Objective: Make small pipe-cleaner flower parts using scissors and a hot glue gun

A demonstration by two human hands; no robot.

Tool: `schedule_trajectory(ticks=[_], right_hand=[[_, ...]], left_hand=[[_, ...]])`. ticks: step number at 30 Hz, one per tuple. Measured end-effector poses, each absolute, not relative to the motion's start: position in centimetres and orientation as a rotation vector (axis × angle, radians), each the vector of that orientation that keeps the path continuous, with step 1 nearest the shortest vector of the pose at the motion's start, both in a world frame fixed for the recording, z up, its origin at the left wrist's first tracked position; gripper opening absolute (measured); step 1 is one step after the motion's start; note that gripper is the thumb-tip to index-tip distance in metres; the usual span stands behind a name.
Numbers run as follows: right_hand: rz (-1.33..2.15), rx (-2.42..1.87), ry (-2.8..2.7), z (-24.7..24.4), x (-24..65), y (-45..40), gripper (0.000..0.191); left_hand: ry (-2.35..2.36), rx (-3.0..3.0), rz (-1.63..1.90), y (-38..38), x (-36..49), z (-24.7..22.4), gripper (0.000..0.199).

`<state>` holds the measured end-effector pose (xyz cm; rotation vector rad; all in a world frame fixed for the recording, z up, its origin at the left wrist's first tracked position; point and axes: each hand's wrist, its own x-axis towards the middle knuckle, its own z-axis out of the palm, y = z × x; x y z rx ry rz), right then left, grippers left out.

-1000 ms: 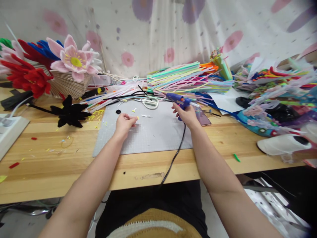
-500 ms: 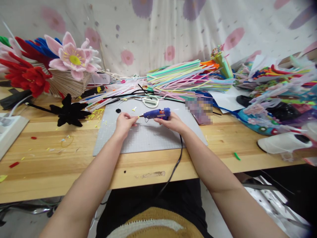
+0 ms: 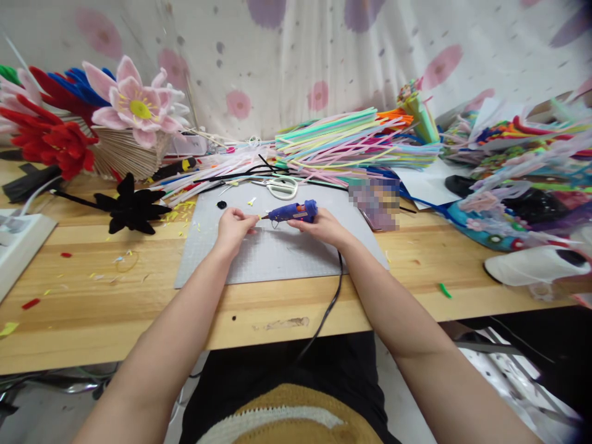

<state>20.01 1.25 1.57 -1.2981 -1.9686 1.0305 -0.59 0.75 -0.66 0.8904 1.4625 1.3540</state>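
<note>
My right hand [image 3: 324, 227] is wrapped round a blue hot glue gun [image 3: 292, 213], its nozzle pointing left and its black cord hanging toward the table's front edge. Facing it, my left hand [image 3: 235, 229] is closed in a pinch on a tiny yellowish piece [image 3: 259, 217] right at the nozzle tip. The piece is too small to make out well. Both hands are over a grey cutting mat [image 3: 277, 265]. Behind them on the mat lie white-handled scissors [image 3: 283, 188], a small black disc [image 3: 221, 205] and a small yellow-and-white scrap [image 3: 251, 201].
A black fuzzy flower [image 3: 132, 205] lies left of the mat. Pink [image 3: 139, 108] and red flowers stand behind it. Bundled pipe cleaners [image 3: 342, 139] line the back. To the right are a phone [image 3: 377, 206], partly blurred, and a white cylinder [image 3: 531, 266]. A power strip [image 3: 23, 246] sits far left.
The view has shifted very slightly. Both hands stay in nearly the same place, with the glue gun's nozzle still at the small piece.
</note>
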Motion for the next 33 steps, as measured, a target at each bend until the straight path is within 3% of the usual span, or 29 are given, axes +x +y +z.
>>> schedule_trajectory(ticks=[33], right_hand=[[1.01,-1.315,-1.914,1.52,19.81,1.29,0.035]], left_hand=[[1.473,0.929,1.296,0.76,-0.61,-0.64,0.039]])
